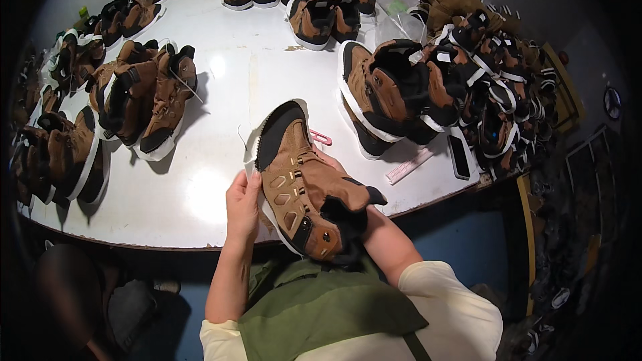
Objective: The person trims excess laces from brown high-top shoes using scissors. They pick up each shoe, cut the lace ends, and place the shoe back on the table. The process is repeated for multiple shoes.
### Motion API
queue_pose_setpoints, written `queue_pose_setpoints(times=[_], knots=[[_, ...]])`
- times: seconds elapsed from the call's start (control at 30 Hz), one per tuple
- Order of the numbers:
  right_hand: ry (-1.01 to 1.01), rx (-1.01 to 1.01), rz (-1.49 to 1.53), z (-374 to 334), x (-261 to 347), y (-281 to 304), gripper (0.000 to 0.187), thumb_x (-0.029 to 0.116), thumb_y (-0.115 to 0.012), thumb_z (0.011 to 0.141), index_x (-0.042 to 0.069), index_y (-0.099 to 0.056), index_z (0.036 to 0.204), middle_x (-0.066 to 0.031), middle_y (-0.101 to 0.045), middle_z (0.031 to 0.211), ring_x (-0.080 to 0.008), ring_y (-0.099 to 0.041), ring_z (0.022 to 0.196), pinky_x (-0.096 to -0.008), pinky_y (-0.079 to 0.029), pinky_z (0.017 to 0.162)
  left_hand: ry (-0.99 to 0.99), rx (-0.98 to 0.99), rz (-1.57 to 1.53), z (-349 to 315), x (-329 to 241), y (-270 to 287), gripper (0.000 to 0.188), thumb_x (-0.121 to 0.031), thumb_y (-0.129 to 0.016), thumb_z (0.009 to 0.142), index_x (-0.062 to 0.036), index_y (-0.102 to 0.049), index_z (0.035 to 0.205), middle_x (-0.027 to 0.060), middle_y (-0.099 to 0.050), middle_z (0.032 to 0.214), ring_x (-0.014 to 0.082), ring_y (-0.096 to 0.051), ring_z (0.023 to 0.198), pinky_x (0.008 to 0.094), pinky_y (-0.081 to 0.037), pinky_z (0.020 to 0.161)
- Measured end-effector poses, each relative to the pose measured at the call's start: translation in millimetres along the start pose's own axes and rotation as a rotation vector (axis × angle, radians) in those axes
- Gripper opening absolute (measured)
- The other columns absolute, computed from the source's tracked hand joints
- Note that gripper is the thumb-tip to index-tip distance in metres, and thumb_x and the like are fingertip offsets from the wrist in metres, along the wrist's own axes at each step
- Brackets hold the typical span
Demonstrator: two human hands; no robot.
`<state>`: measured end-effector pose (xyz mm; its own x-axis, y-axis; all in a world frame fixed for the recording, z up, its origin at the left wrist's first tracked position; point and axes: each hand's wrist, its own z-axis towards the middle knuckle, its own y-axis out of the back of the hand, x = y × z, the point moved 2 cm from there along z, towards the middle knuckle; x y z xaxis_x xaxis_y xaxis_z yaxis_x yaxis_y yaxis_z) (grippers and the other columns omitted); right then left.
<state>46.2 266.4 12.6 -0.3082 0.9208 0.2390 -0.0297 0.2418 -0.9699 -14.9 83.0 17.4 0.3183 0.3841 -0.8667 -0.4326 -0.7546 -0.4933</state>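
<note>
A brown and black high-top boot (294, 180) is held up over the table's front edge, its black toe pointing away from me. Stitching runs along the rim of the toe, where a loose thread (245, 144) sticks out beside the pale sole. My left hand (243, 204) is closed on the sole's left edge, thumb and fingers pinched together. Whether it also grips the thread or a needle, I cannot make out. From the right, my right hand (329, 160) reaches behind the boot and supports it; the boot's upper hides most of its fingers. A pink-handled tool (321, 137) lies just beyond that hand.
The white table (221, 107) holds boots (150, 93) on the left, shoes (314, 20) at the back and a larger pair (384, 87) at the right. Beyond are a heaped shoe pile (498, 87), a pink-white strip (409, 166) and a phone (459, 157).
</note>
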Motion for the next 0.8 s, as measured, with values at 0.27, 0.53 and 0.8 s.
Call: queue_pose_setpoints(times=[0.27,0.53,0.8], knots=[[0.034,-0.163,-0.091,3.3,-1.4,-0.8,0.054,0.043,-0.036,0.101,-0.001,-0.045,0.131,-0.0188,-0.053,0.130,-0.0286,-0.056,0.115,-0.0448,-0.046,0.099,-0.845,-0.157,0.950,-18.3,-62.2,-25.7,0.011,0.002,-0.066,0.081,0.0008,-0.064,0.092,0.0069,-0.061,0.086,0.0117,-0.055,0.070,0.0230,-0.045,0.059],[0.273,-0.437,-0.522,1.4,0.8,-4.9,0.046,0.036,-0.044,0.101,-0.005,-0.051,0.121,-0.0148,-0.063,0.111,-0.0226,-0.066,0.096,-0.0359,-0.055,0.084,-0.541,-0.003,0.863,-15.1,-65.3,-40.9,0.009,0.001,-0.069,0.078,0.0039,-0.065,0.084,0.0072,-0.063,0.078,0.0119,-0.062,0.066,0.0233,-0.049,0.060],[0.291,-0.441,-0.522,2.1,-4.9,-19.6,0.040,0.032,-0.048,0.100,-0.003,-0.051,0.118,-0.0124,-0.064,0.109,-0.0192,-0.066,0.094,-0.0323,-0.056,0.082,-0.463,-0.058,0.921,-16.9,-69.0,-33.7,0.007,0.000,-0.068,0.078,0.0051,-0.064,0.082,0.0077,-0.063,0.075,0.0107,-0.061,0.065,0.0237,-0.049,0.061]])
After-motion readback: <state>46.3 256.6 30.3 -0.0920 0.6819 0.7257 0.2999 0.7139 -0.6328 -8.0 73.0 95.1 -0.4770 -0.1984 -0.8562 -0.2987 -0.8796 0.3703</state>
